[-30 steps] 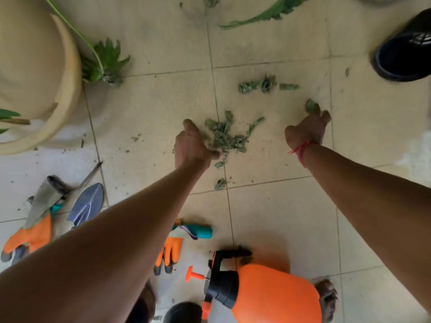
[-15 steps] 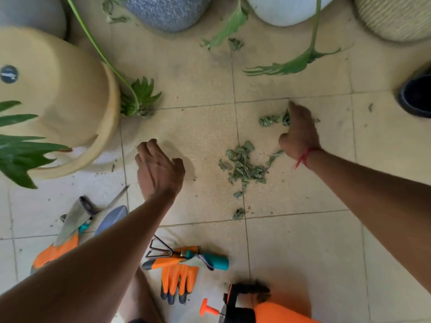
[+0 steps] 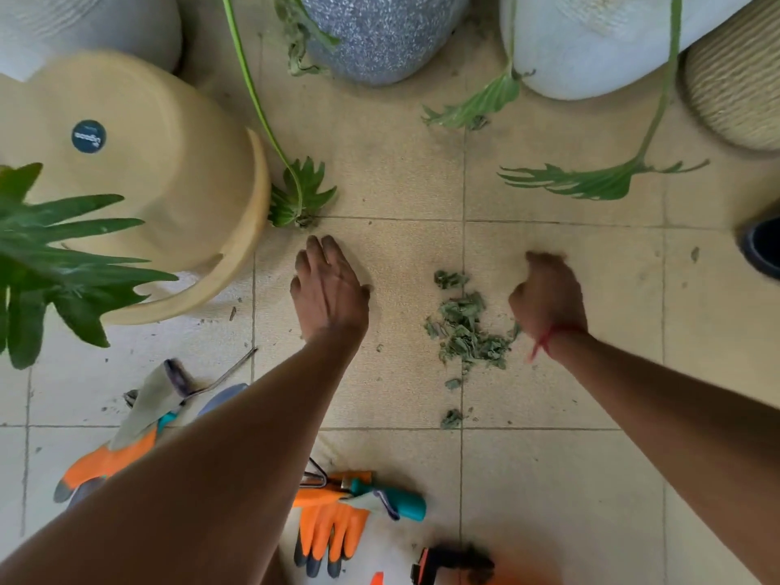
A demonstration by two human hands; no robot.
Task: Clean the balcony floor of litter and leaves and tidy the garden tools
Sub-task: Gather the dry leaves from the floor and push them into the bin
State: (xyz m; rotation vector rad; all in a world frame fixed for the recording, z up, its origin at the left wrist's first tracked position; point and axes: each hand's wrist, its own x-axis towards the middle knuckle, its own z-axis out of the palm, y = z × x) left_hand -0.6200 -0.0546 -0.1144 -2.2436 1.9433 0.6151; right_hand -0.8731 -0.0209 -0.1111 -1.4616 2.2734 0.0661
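A pile of dry green leaf scraps [image 3: 464,331] lies on the beige tiled floor [image 3: 591,479]. My right hand [image 3: 546,295], blurred, is curled with its edge against the pile's right side; whether it holds scraps I cannot tell. My left hand [image 3: 329,289] lies flat and open on the tile left of the pile, apart from it. Two loose scraps [image 3: 451,418] lie below the pile. Garden tools lie near me: an orange glove [image 3: 329,529], a teal-handled hand rake [image 3: 380,496], a second glove [image 3: 105,458] and a trowel [image 3: 219,399] partly under my left arm.
An overturned tan pot [image 3: 139,179] lies at left with a green plant [image 3: 55,255]. A speckled grey pot [image 3: 380,31], a white pot [image 3: 591,40] and a woven pot [image 3: 743,78] stand at the back, with drooping leaves [image 3: 582,181]. An orange sprayer [image 3: 456,567] sits at the bottom edge.
My right hand has pulled back from the far scraps to the pile's right side, drawing them in. My left hand has shifted slightly and flattened. The view has tilted toward the pots.
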